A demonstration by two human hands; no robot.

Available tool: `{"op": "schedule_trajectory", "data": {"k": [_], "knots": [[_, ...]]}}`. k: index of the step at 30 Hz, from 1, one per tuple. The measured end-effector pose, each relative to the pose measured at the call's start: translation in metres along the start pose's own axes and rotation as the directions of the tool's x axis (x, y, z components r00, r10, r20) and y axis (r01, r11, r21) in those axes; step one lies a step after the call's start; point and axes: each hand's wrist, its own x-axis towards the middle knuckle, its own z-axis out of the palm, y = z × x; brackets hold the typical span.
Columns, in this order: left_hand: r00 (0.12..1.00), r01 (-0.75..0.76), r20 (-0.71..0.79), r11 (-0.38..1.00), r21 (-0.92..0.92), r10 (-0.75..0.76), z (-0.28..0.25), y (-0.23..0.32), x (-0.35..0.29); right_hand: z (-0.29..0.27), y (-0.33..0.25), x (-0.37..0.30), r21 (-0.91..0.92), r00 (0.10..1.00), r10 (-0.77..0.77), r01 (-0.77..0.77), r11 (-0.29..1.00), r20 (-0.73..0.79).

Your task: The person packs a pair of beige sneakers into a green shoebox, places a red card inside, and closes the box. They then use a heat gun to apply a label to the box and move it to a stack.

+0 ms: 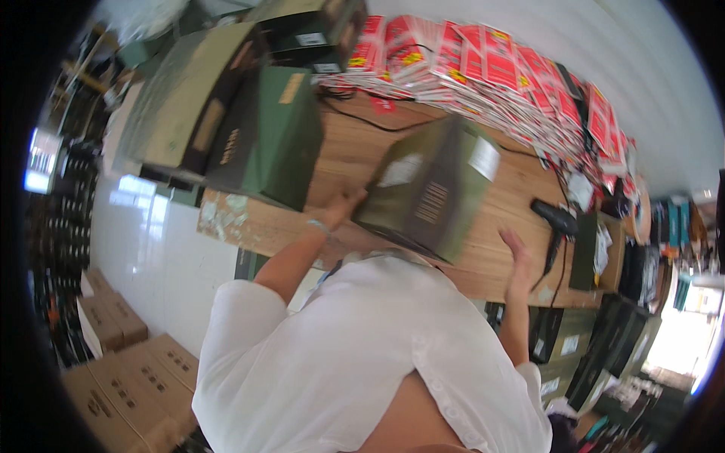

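A dark green carton (pixel 434 189) with a dark band and a white label stands at an angle on the wooden table, slightly blurred. My left hand (pixel 343 207) is at its left side, fingers stretched toward the lower left edge and seeming to touch it; blur softens the fingertips. To the right of the carton, and apart from it, my right hand (pixel 518 260) is open and empty, its fingers extended over the table's near edge. Left of my left hand stands another green carton (pixel 283 140).
Larger cartons (pixel 189 98) are at the left. Stacked red-and-white printed packets (pixel 483 64) line the back of the table (pixel 340 162). A black hair dryer (pixel 555 219) lies at the right beside an open box (pixel 610 253). Brown cartons (pixel 136 392) stand on the floor. Black cables cross the tabletop.
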Motion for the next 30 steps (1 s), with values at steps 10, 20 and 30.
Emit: {"op": "schedule_trajectory", "data": {"k": [10, 20, 30], "knots": [[0.852, -0.409, -0.195, 0.851, 0.330, 0.485, -0.060, 0.238, -0.144, 0.062, -0.002, 0.030, -0.087, 0.944, -0.118, 0.151, 0.985, 0.307], [0.767, -0.506, 0.293, 0.257, 0.823, 0.571, 0.029, 0.282, -0.167, -0.047, 0.140, 0.063, -0.320, 0.988, -0.110, 0.069, 0.945, -0.111], [0.818, -0.454, 0.359, 0.122, 0.882, 0.450, 0.090, 0.290, -0.202, -0.237, 0.346, 0.094, -0.518, 0.673, 0.370, -0.734, 0.440, -0.640]]}}
